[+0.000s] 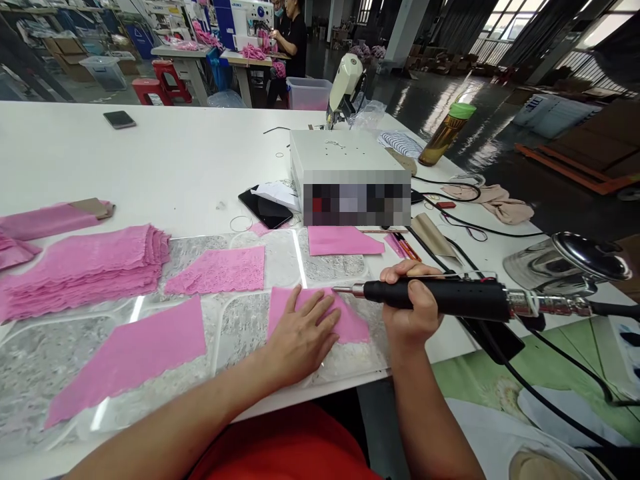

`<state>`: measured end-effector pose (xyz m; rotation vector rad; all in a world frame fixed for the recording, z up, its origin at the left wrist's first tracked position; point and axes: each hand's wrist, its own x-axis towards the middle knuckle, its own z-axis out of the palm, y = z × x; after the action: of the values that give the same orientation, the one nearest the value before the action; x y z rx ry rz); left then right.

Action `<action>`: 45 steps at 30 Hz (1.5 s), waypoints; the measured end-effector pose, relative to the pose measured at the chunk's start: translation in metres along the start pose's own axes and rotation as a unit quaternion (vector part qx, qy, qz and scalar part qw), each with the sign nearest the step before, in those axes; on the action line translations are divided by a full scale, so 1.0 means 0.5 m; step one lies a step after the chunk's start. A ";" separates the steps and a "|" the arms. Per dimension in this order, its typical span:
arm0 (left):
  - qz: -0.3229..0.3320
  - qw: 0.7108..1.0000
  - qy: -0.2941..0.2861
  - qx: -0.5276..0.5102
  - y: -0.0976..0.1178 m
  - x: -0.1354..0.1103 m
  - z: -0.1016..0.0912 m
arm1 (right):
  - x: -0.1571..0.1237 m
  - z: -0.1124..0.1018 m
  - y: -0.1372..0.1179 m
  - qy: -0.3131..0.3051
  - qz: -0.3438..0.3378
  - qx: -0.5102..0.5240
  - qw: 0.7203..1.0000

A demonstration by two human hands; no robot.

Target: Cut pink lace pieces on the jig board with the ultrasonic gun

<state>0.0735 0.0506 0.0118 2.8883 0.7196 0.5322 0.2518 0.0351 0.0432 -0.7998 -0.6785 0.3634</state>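
My left hand [300, 333] lies flat with fingers spread on a pink lace piece [353, 327] near the table's front edge. My right hand [413, 303] is wrapped round a black handheld cutting tool [450, 297], held level with its metal tip [343, 289] pointing left just above the piece's upper edge. A thick cable runs from the tool's rear off to the right. More pink lace pieces lie around: one [217, 270] to the upper left, one [343, 240] above, a large one [130, 357] at the front left.
A stack of pink lace [85, 267] sits at the left. A white control box [345, 167] stands behind, with a dark tablet [265, 208], pens [403, 247] and cables beside it. A bottle [445, 133] and phone [119, 119] lie farther back. Another person works at a distant sewing machine.
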 end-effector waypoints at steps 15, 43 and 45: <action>0.028 0.999 0.009 0.014 -0.010 0.004 0.001 | 0.004 -0.066 -0.088 0.062 -0.009 -0.014 0.998; 0.025 0.999 0.011 0.022 -0.005 0.004 0.000 | -0.006 -0.095 -0.097 0.002 -0.009 -0.023 1.000; 0.024 0.999 0.015 0.022 -0.005 0.004 0.000 | -0.006 -0.095 -0.099 0.003 -0.007 -0.026 1.000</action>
<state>0.0742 0.0535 0.0117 2.9508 0.6761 0.5737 0.2843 -0.0242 0.0551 -0.8456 -0.6894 0.3318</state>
